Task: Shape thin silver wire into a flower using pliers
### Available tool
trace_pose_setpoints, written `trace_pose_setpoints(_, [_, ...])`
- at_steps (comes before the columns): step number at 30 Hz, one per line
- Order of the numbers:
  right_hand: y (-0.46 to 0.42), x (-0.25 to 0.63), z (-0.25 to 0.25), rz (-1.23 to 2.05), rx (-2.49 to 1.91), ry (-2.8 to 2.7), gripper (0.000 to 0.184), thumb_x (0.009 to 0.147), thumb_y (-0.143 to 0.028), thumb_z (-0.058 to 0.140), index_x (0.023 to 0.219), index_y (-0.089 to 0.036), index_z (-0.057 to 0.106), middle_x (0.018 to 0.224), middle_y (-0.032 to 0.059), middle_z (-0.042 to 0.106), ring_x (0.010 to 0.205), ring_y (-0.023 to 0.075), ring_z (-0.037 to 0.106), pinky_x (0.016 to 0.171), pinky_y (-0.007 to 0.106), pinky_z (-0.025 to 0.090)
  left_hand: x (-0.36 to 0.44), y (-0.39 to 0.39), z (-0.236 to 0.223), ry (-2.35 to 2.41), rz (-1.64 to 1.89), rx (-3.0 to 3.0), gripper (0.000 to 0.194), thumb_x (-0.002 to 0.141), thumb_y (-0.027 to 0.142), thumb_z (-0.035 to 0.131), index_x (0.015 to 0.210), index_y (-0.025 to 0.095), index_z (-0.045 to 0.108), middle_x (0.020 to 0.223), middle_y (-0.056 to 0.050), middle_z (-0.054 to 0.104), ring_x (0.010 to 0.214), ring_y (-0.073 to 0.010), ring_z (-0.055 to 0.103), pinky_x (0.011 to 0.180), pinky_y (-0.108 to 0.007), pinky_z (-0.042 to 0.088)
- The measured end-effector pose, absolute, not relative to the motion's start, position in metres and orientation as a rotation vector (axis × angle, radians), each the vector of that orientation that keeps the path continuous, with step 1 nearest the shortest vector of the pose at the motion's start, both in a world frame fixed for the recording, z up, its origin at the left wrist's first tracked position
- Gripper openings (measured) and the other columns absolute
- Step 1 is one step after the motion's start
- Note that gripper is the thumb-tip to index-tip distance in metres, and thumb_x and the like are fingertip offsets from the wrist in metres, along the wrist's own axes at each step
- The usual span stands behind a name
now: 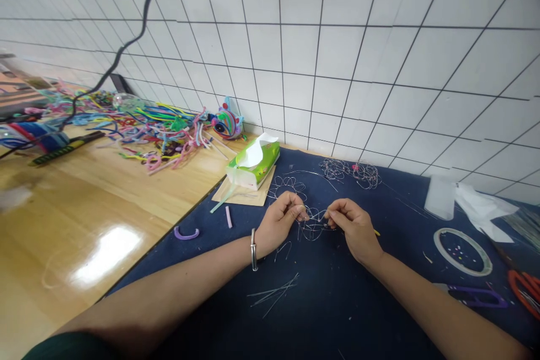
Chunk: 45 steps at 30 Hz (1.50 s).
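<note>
Between my two hands is a small flower-like piece of looped thin wire, just above the dark blue cloth. My left hand, with a silver bangle on the wrist, pinches its left side. On the right side, my right hand has thumb and fingertips closed on the wire. Just behind my left hand lies another looped wire shape. Several short straight wires are crossed on the cloth in front of my hands.
Beyond my hands are a green tissue pack and tangled wire loops. To the right lie a clear ring, purple-handled snips and red-handled scissors. Colourful pipe cleaners cover the wooden table's far left; a black cable hangs above.
</note>
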State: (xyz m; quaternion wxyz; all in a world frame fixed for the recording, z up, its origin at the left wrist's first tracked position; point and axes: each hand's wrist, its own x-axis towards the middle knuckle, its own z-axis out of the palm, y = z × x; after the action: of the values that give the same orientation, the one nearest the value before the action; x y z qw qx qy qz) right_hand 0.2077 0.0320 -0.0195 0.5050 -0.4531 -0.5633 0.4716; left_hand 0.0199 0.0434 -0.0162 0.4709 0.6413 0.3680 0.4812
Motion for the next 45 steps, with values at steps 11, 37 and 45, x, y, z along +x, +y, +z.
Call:
trace_pose_setpoints(11, [0.033,0.21,-0.023,1.145,-1.139,-1.386,0.019,0.078,-0.031,0.055,0.092,-0.02,0.061,0.08,0.0028,0.062,0.067,0.0123,0.054,0.063,0.028,0.045,0.019,0.044,-0.017,0.908,1.171,1.592,0.015,0.088,0.027,0.043,0.082,0.015,0.047,0.073,-0.002,0.056,0.068,-0.0107,0.054,0.068,-0.025,0.044])
trace_pose_setpoints(37, [0.03,0.21,-0.02,1.074,-1.138,-1.485,0.017,0.081,-0.032,0.051,0.09,-0.02,0.06,0.082,0.0025,0.06,0.071,0.0134,0.055,0.065,0.028,0.045,0.02,0.042,-0.017,0.901,1.188,1.61,0.014,0.088,0.026,0.042,0.082,0.015,0.047,0.074,-0.002,0.056,0.07,-0.0115,0.054,0.07,-0.027,0.044])
trace_pose_setpoints(45, [0.025,0.208,-0.011,1.008,-1.105,-1.54,0.01,0.079,-0.025,0.054,0.088,-0.02,0.057,0.087,0.0023,0.058,0.077,0.0138,0.053,0.068,0.028,0.044,0.02,0.043,-0.015,0.91,1.181,1.603,0.013,0.088,0.026,0.043,0.081,0.015,0.047,0.074,-0.002,0.057,0.068,-0.0113,0.054,0.068,-0.026,0.044])
